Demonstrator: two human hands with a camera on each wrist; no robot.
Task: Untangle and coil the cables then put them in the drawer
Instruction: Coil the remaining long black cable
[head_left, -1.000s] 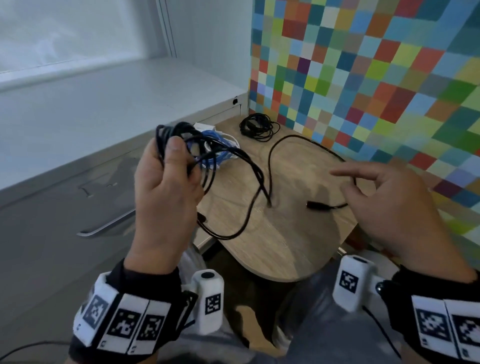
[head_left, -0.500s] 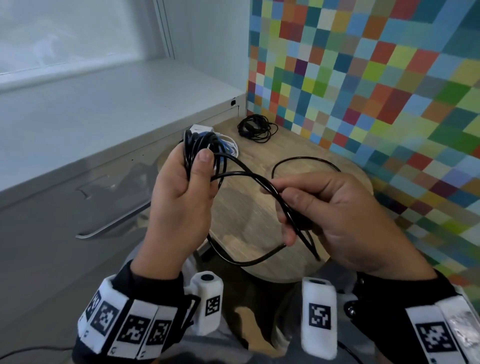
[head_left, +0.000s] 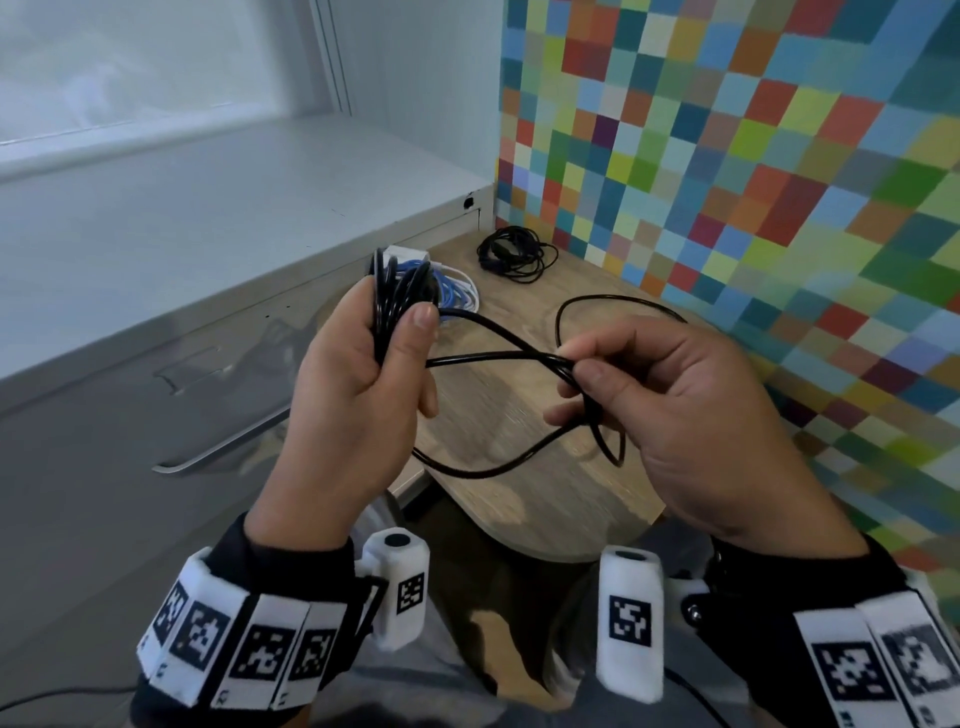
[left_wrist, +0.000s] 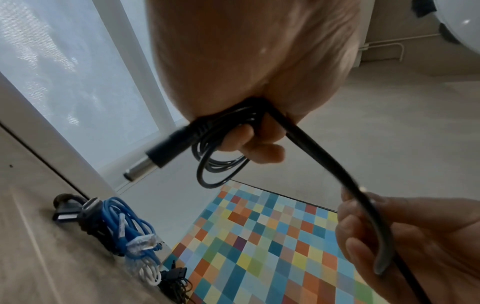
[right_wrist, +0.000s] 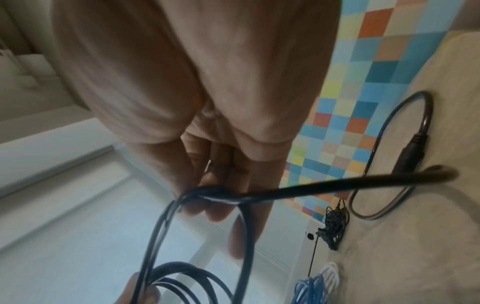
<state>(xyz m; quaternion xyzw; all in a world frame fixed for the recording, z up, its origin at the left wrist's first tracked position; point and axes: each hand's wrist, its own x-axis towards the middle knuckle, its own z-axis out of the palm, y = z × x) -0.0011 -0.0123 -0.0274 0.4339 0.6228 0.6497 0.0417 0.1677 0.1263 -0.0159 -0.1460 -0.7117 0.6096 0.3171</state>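
My left hand (head_left: 374, 374) grips a bundle of black cable loops (head_left: 397, 291) upright above the wooden table (head_left: 545, 499). In the left wrist view the cable's barrel plug (left_wrist: 155, 156) sticks out beside the curled fingers (left_wrist: 249, 144). A strand of the same black cable (head_left: 493, 358) runs right to my right hand (head_left: 649, 395), which pinches it between thumb and fingers. Below, the cable hangs in a loop (head_left: 483, 470), and its free end lies curved on the table (head_left: 618, 300). The right wrist view shows the pinched strands (right_wrist: 215, 195) and the far connector (right_wrist: 413, 152).
A blue and white cable bundle (head_left: 457, 291) lies on the table behind my left hand. A small black coiled cable (head_left: 511, 252) sits at the table's back by the checkered wall (head_left: 753, 156). A grey cabinet drawer with a metal handle (head_left: 218, 447) is on the left.
My right hand came in from the right and took hold of the cable, then lifted the strand level toward the left hand. The left hand holds the coil a little higher and closer.
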